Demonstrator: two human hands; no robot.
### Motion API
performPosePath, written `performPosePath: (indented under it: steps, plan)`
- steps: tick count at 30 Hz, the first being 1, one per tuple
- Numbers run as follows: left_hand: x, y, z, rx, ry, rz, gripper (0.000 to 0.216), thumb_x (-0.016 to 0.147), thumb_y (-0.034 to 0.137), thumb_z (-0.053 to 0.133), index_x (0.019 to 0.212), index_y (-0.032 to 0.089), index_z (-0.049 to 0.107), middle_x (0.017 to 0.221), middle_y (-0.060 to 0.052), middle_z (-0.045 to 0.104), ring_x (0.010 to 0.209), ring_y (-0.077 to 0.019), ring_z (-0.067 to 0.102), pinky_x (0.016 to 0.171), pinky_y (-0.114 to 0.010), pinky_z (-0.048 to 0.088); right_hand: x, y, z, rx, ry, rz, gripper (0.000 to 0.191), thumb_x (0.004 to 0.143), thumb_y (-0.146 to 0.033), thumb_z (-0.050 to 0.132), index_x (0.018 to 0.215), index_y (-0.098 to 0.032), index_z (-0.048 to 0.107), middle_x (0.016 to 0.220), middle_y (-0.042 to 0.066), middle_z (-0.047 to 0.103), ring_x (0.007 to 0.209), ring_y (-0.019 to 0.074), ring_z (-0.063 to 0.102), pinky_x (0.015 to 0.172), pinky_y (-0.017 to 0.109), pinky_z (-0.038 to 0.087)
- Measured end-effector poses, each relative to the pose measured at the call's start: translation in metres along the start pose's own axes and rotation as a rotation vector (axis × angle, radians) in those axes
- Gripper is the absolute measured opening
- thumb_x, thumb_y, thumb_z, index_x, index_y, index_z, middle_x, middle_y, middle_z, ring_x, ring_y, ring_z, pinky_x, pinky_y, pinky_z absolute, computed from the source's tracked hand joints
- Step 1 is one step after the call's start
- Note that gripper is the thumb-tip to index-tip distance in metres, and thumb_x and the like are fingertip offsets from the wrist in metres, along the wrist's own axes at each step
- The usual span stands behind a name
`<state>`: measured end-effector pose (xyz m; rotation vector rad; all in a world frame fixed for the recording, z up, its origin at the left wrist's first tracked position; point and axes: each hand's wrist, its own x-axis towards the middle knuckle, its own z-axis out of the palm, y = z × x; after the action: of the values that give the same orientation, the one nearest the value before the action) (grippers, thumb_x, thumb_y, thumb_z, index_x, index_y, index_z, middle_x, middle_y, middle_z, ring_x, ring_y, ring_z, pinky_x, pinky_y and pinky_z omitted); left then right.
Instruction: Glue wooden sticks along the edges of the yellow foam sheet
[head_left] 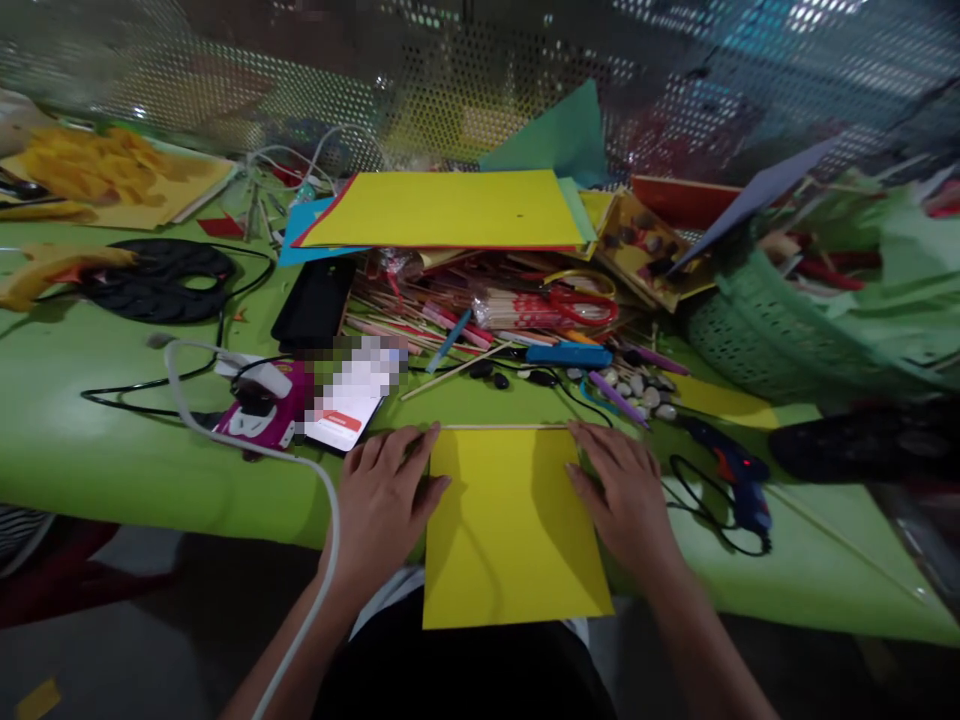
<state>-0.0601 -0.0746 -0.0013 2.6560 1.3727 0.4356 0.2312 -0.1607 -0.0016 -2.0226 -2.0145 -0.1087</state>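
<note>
A yellow sheet of paper (517, 530) lies in front of me, its near end reaching past the table edge. Along its far edge runs a thin pale strip that looks like a stick (502, 428). My left hand (386, 495) rests at the sheet's far left corner, index fingertip on the strip's end, thumb spread over the paper. At the far right corner, my right hand (622, 495) touches the strip's other end, with its thumb on the paper. Both hands have their fingers stretched out, gripping nothing that I can see.
Left of my hands are a phone (352, 400) and a magenta power strip (266, 410) with cables. A glue gun (739, 475) with a red light lies right, near a green basket (757, 330). Behind are sticks, scissors (585, 300), pebbles (637, 390) and stacked coloured paper (442, 210).
</note>
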Motion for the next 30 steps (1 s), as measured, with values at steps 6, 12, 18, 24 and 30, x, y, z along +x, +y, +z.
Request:
performPosePath:
  steps: [6,12,18,24,30]
  plan:
    - [0.003,0.000,-0.001,0.022,0.001,0.008,0.047,0.094,0.038,0.053,0.139,0.022,0.052,0.120,-0.010,0.062,0.104,-0.0286,0.055,0.087,-0.044,0.042,0.003,-0.006,-0.001,-0.043,-0.051,-0.004,0.042,0.099,-0.033,0.045,0.137,-0.017,0.051,0.133,0.010,0.060,0.122,0.0292,0.050,0.099,0.046,0.038]
    - [0.005,0.002,-0.003,0.018,0.004,-0.004,0.045,0.095,0.037,0.052,0.137,0.022,0.054,0.119,-0.011,0.063,0.105,-0.0287,0.056,0.088,-0.044,0.043,0.003,-0.008,0.000,-0.072,-0.047,-0.008,0.042,0.098,-0.032,0.047,0.137,-0.015,0.052,0.132,0.011,0.061,0.122,0.0296,0.050,0.101,0.047,0.038]
    - [0.001,0.002,-0.002,0.008,-0.014,-0.033,0.054,0.095,0.040,0.051,0.146,0.022,0.044,0.122,-0.010,0.062,0.108,-0.0288,0.054,0.090,-0.044,0.042,0.000,-0.006,0.004,-0.005,-0.012,0.027,0.046,0.098,-0.033,0.047,0.141,-0.017,0.047,0.138,0.012,0.057,0.126,0.0299,0.048,0.104,0.048,0.038]
    - [0.001,0.004,-0.004,-0.015,-0.024,-0.043,0.048,0.096,0.038,0.050,0.142,0.023,0.049,0.123,-0.009,0.061,0.108,-0.0277,0.053,0.091,-0.044,0.042,-0.005,-0.002,0.006,0.038,0.039,0.010,0.046,0.098,-0.033,0.047,0.142,-0.021,0.046,0.138,0.011,0.057,0.126,0.0296,0.050,0.104,0.049,0.038]
    - [-0.001,0.005,-0.005,-0.050,-0.039,-0.055,0.049,0.097,0.037,0.050,0.143,0.024,0.047,0.125,-0.010,0.059,0.110,-0.0276,0.052,0.092,-0.045,0.041,-0.005,-0.005,0.007,0.007,-0.059,-0.031,0.050,0.099,-0.037,0.043,0.147,-0.023,0.041,0.145,0.009,0.053,0.130,0.0303,0.046,0.103,0.050,0.038]
